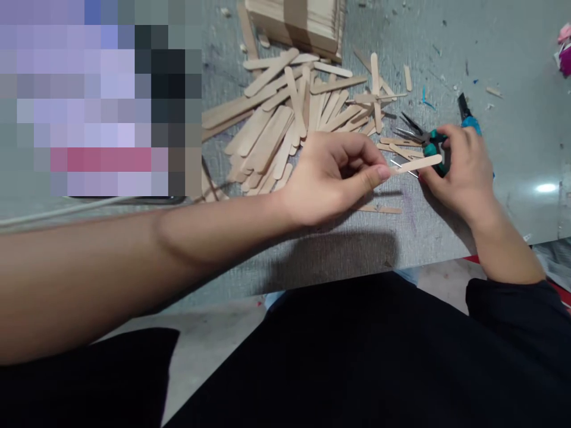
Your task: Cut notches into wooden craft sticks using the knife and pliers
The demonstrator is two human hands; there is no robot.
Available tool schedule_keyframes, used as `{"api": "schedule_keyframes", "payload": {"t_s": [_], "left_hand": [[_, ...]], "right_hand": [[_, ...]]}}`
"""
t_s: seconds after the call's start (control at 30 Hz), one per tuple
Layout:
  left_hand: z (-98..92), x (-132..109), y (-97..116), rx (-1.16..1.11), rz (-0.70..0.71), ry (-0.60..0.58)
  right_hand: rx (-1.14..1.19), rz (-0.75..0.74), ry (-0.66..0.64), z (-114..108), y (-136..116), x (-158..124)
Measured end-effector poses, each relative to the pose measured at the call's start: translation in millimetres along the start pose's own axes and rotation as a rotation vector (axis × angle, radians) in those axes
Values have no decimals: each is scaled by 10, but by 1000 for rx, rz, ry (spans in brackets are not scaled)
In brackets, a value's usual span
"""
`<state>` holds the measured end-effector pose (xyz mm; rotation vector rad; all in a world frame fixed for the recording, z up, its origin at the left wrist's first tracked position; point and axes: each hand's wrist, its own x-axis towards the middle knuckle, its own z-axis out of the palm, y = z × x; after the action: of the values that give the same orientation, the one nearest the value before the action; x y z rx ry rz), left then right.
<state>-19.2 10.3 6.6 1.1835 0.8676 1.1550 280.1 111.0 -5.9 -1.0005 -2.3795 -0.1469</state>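
My left hand point(343, 172) pinches a wooden craft stick point(422, 164) between thumb and fingertips, its rounded end pointing right. My right hand point(468, 169) curls its fingers around the teal handles of needle-nose pliers point(430, 139), whose dark jaws point left and stand apart. The stick passes in front of the lower pliers handle. A thin metal rod with a red end lies by my right thumb. Beneath and beside my left hand spreads a loose heap of craft sticks point(267, 139). Two sticks joined in a cross point(376, 95) lie beyond the pliers.
A banded block of craft sticks point(297, 27) sits at the back. Behind my right hand is a blue-handled tool with a black tip point(464, 107). Small scraps dot the table point(530, 154). A pale cable point(66, 211) runs at left, below a pixelated area. The table's front edge is near my lap.
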Motion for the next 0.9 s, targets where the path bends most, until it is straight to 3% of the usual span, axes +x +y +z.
{"api": "schedule_keyframes", "payload": {"t_s": [0.07,0.23,0.5,0.7,0.83,0.9], "left_hand": [[-20,20,-50,33,47,33],[-74,65,-212,80,208,43],[-102,71,-268,153,316,71],[-98,98,-251,181,397,77],[-76,42,-189,213,464,157],[-63,4,-135,241,470,228]], "right_hand": [[-22,27,-50,17,2,-45],[-141,208,-341,-114,-169,26],[-187,211,-417,-43,-183,178],[-103,130,-379,31,-44,204],[158,-73,-249,-149,-89,223],[256,-100,-206,-283,-160,219]]}}
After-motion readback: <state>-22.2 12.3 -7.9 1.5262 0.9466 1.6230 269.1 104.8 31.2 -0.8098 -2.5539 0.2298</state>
